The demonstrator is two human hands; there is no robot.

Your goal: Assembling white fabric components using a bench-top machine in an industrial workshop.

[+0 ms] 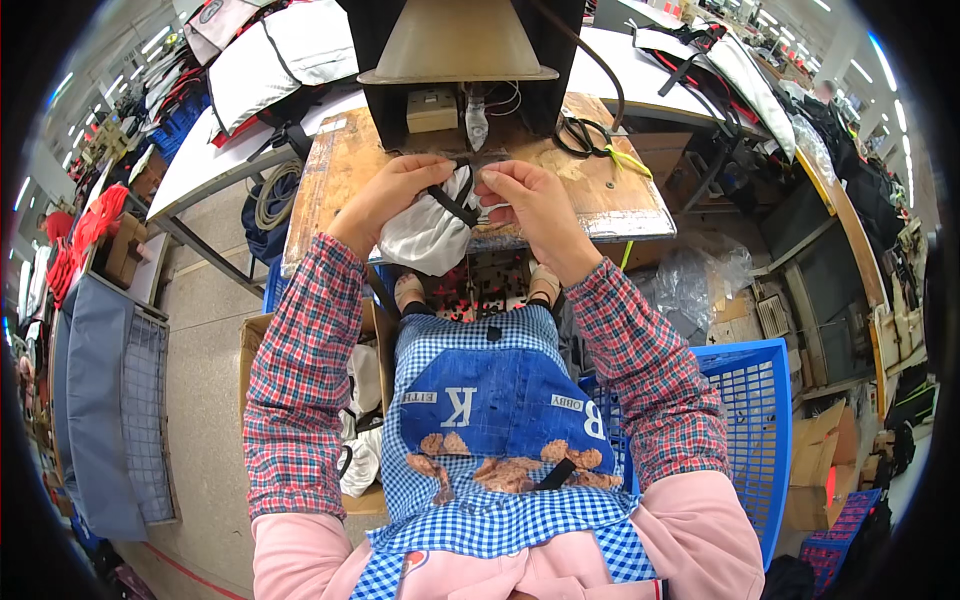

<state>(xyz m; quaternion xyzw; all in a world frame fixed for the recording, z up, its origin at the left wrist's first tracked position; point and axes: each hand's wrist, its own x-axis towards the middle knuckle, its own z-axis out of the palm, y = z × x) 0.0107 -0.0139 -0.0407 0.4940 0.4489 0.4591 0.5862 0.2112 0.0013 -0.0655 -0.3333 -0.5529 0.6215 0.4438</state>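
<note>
A white fabric piece with black strap trim (428,236), maybe a small pouch, hangs at the front edge of a worn wooden table (350,165). My left hand (398,195) is closed on it, thumb and fingers pinching the black strap near its top. My right hand (530,205) is closed too, its thumb and forefinger pinched together at the piece's right edge; what lies between those fingertips is too small to make out. Just beyond my fingertips stands a black machine housing with a beige cone-shaped hood (455,45) and a short pale upright part (476,122) below it.
More white fabric pieces (363,460) lie in a cardboard box at my left. A blue plastic basket (765,440) stands at my right. Black-handled scissors (585,138) with a yellow tie rest on the table's right. White tables (200,175) carry bags behind.
</note>
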